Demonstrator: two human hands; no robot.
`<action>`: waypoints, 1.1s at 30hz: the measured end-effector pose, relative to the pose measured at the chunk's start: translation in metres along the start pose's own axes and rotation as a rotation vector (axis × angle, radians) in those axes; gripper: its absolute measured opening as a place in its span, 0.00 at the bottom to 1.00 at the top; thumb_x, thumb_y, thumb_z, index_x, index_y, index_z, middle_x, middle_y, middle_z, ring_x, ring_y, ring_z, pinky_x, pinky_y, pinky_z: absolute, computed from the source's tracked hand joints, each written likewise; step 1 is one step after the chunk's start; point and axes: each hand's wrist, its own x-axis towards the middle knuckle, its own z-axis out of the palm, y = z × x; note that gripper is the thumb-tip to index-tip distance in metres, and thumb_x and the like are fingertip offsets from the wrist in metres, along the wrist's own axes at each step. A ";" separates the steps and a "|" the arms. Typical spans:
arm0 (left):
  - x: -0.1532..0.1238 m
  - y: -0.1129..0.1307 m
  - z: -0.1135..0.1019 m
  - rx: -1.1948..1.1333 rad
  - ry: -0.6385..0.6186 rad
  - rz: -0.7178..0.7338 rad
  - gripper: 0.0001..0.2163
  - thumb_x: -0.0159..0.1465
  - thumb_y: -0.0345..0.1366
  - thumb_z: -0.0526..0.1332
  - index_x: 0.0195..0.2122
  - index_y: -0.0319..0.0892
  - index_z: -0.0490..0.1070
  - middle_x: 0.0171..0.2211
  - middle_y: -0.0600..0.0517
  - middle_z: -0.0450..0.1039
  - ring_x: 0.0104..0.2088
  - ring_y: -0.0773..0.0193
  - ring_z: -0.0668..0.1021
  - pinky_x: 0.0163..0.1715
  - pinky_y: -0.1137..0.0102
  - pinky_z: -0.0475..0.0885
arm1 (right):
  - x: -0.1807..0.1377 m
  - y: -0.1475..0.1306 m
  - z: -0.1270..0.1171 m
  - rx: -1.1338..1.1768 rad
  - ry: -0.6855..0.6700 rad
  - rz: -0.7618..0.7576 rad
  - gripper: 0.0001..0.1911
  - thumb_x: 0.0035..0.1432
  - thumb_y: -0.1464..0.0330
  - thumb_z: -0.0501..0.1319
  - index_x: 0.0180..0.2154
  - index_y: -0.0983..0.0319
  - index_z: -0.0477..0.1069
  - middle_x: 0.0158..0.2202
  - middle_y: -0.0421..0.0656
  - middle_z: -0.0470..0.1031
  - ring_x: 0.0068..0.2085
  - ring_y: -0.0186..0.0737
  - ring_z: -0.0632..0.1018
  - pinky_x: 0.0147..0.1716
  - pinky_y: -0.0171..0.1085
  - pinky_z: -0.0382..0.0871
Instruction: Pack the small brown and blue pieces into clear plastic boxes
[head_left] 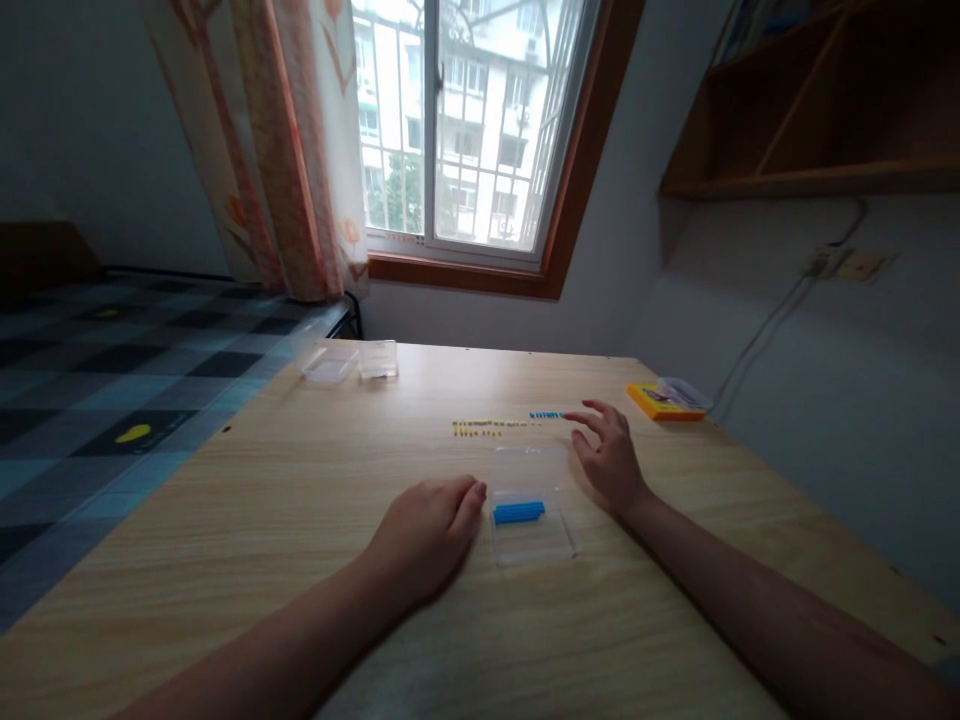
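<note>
My left hand point(431, 525) rests on the table, its fingers curled in a loose fist beside a clear plastic box point(536, 548). Whatever it may hold is hidden. The box lies with its lid opened flat, and a bundle of blue strips point(517, 512) is in its near half. My right hand point(611, 455) is over the table beyond the box's right side, thumb and fingers apart. Its index fingertip is at the right end of a row of tiny blue pieces point(546, 414); contact is too small to tell. Small yellow pieces point(480, 425) lie in rows to the left.
Two clear plastic containers point(377, 360) stand at the table's far left corner. A yellow box point(664, 402) with clear plastic on it sits by the right edge. A checked bed point(187, 340) adjoins the table's left side. Beyond is a window point(480, 140); a wooden shelf point(810, 180) hangs upper right.
</note>
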 end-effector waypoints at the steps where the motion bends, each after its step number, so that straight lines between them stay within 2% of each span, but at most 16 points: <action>1: 0.000 -0.001 0.000 -0.006 0.005 -0.003 0.20 0.72 0.42 0.43 0.37 0.44 0.74 0.37 0.47 0.80 0.39 0.54 0.79 0.38 0.63 0.68 | 0.002 0.002 0.003 -0.010 -0.019 -0.009 0.14 0.57 0.70 0.59 0.43 0.59 0.80 0.53 0.50 0.71 0.55 0.51 0.70 0.58 0.53 0.61; 9: 0.001 -0.002 0.003 -0.012 0.022 0.008 0.20 0.72 0.44 0.44 0.37 0.44 0.74 0.37 0.46 0.80 0.39 0.54 0.79 0.38 0.63 0.67 | 0.034 0.011 0.038 -0.080 -0.143 0.000 0.13 0.57 0.68 0.59 0.39 0.57 0.82 0.59 0.50 0.69 0.64 0.56 0.62 0.63 0.58 0.50; 15: 0.000 0.002 -0.001 0.014 0.024 0.000 0.21 0.72 0.43 0.43 0.32 0.44 0.71 0.32 0.48 0.78 0.33 0.56 0.78 0.32 0.66 0.63 | 0.055 0.017 0.063 -0.098 -0.187 0.066 0.09 0.53 0.64 0.63 0.32 0.56 0.83 0.61 0.48 0.68 0.66 0.57 0.59 0.65 0.59 0.45; 25: -0.001 0.002 0.000 0.017 0.015 -0.010 0.20 0.72 0.43 0.44 0.32 0.44 0.72 0.32 0.49 0.78 0.33 0.58 0.77 0.31 0.67 0.63 | 0.056 0.024 0.069 -0.077 -0.288 0.156 0.07 0.49 0.64 0.65 0.30 0.54 0.83 0.67 0.43 0.61 0.69 0.59 0.51 0.65 0.61 0.40; 33: -0.001 0.004 -0.002 0.021 0.007 -0.011 0.20 0.72 0.44 0.43 0.33 0.44 0.72 0.33 0.48 0.79 0.34 0.58 0.77 0.32 0.67 0.64 | 0.058 0.021 0.068 -0.041 -0.335 0.156 0.07 0.50 0.63 0.66 0.31 0.55 0.83 0.67 0.44 0.61 0.70 0.59 0.51 0.65 0.62 0.41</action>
